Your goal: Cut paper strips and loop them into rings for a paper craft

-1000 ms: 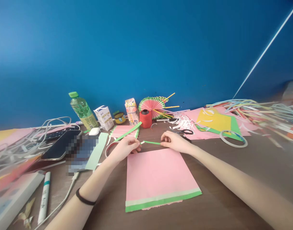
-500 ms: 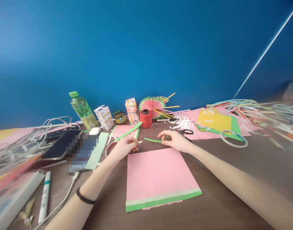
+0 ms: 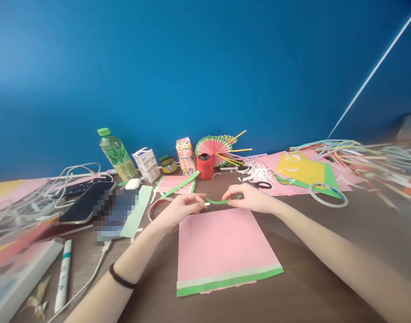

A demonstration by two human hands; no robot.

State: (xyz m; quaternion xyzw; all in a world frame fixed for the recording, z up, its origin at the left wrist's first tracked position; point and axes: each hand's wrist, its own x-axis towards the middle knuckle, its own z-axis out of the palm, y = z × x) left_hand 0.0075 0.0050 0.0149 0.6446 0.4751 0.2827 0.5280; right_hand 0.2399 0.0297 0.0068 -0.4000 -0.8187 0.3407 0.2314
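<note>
My left hand [image 3: 180, 210] and my right hand [image 3: 249, 198] hover just beyond the far edge of a pink paper sheet [image 3: 222, 244] that has a green band along its near edge. Between them sags a thin green paper strip [image 3: 218, 201]. The right fingers pinch its right end. The left fingers pinch a small white tab at its left end. A black band circles my left wrist.
A pleated pink and green stack [image 3: 175, 184] lies behind the hands, with a tape ring [image 3: 156, 207], red thread spool [image 3: 204, 166], paper fan [image 3: 214, 148], scissors [image 3: 259, 184], bottle [image 3: 116, 154], cartons and phone [image 3: 86, 202]. Coloured sheets [image 3: 303, 172] and another tape ring [image 3: 327, 194] lie at the right, cables at the left.
The hands have come closer together, so the green strip now sags into a curve. Half a second ago the left fingers were apart from the strip; now they meet its left end.
</note>
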